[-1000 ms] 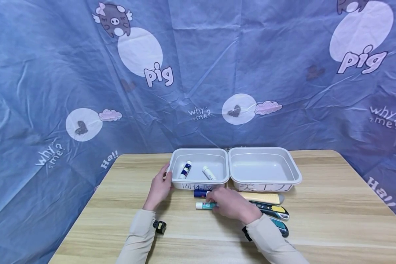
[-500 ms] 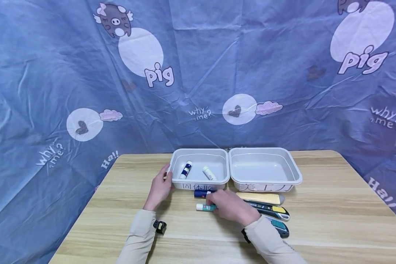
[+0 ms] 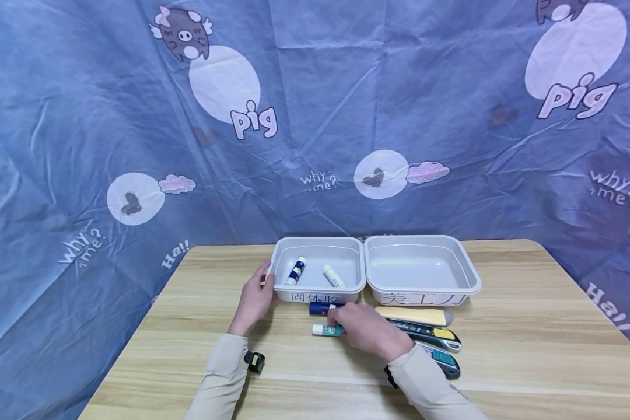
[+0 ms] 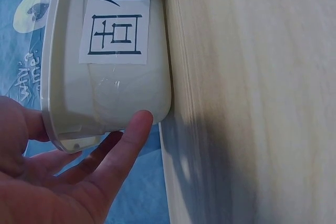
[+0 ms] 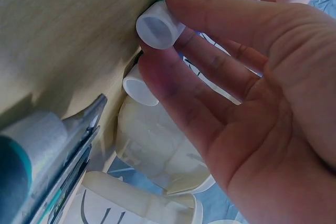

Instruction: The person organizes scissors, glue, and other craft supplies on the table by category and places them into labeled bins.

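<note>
My right hand (image 3: pixel 370 329) pinches a glue stick (image 3: pixel 325 330) with a teal label between thumb and index finger. It lies level, close to the tabletop; the hand hides its right end in the head view, while its white end (image 5: pixel 159 29) shows in the right wrist view. Just behind it lies a thicker navy glue stick (image 3: pixel 321 308), partly covered by the hand. My left hand (image 3: pixel 254 298) grips the left end of a white plastic box (image 3: pixel 317 239), one digit against its front corner (image 4: pixel 140 119). Inside are a navy-and-white glue stick (image 3: pixel 296 270) and a white one (image 3: pixel 333 276).
A second white box (image 3: pixel 420 239) stands against the first on the right. Right of my right hand lie a yellow utility knife (image 3: pixel 420 315), a black-and-yellow one (image 3: pixel 436 335) and a teal-and-black one (image 3: pixel 443 359). A blue curtain (image 3: pixel 315 116) hangs behind the table.
The teal glue stick has shifted slightly toward the table's front and turned a little about its length under my right fingers. My left hand stays at the box.
</note>
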The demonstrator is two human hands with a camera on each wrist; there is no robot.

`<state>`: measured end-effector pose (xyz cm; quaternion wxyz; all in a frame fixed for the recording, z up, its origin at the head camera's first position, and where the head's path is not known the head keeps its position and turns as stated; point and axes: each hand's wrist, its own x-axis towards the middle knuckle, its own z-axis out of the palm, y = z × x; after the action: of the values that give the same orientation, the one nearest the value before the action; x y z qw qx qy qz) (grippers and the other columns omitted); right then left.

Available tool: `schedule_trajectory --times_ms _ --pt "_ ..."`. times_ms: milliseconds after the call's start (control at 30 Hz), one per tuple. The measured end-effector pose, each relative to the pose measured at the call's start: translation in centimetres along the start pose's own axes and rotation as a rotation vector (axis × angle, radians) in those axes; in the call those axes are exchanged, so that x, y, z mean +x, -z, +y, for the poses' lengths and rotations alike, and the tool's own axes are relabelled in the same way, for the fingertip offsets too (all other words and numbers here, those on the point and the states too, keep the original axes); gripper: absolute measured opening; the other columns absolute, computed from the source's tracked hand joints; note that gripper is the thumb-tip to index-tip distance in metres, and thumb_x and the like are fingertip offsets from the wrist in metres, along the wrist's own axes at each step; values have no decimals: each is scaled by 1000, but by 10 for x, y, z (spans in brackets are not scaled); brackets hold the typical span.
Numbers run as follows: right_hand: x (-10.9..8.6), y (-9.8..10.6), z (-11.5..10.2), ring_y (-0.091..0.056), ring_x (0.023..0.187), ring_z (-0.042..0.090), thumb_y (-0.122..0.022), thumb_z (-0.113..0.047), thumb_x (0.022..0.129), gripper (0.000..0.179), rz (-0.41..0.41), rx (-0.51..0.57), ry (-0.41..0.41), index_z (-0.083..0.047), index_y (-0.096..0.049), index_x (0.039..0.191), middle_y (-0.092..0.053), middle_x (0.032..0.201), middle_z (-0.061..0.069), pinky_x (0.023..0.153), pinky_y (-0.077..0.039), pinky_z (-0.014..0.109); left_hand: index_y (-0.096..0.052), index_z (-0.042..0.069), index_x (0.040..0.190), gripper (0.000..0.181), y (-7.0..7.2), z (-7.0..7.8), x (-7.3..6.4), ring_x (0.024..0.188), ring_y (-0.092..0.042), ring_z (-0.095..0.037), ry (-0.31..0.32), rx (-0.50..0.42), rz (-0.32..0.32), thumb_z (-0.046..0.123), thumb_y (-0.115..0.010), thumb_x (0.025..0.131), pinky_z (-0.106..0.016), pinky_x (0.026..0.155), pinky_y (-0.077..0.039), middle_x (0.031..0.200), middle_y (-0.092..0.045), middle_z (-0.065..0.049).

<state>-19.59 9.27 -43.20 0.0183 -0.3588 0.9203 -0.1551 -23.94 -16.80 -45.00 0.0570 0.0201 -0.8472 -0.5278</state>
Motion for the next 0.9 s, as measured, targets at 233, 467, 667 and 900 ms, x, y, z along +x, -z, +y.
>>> schedule_trajectory --times_ms 233,467,667,900 --pt "0 2 1 -57 69 9 -79 4 80 22 5 29 7 -15 -71 88 -68 83 -2 61 -52 27 -38 5 157 50 0 0 0 100 -69 -34 3 -3 -1 19 -43 110 -41 75 -64 133 -55 -31" --pt "-1 4 2 -57 69 9 -77 7 80 23 15 49 22 -13 -72 89 -69 86 1 60 -52 25 -39 5 157 50 0 0 0 102 -69 -35 2 0 1 19 -44 110 -41 75 -64 134 -56 -31" --pt "-1 5 4 -62 74 12 -76 12 78 27 22 61 16 -10 -73 92 -71 90 2 66 -56 25 -38 3 156 49 0 0 0 101 -69 -35 -3 8 2 18 -44 109 -41 75 -64 133 -56 -31" --pt "-1 10 4 -70 86 20 -76 13 77 29 30 42 27 -8 -74 96 -73 96 4 75 -60 28 -39 5 156 50 0 1 0 100 -69 -34 6 1 5 18 -45 109 -42 75 -64 133 -57 -31"
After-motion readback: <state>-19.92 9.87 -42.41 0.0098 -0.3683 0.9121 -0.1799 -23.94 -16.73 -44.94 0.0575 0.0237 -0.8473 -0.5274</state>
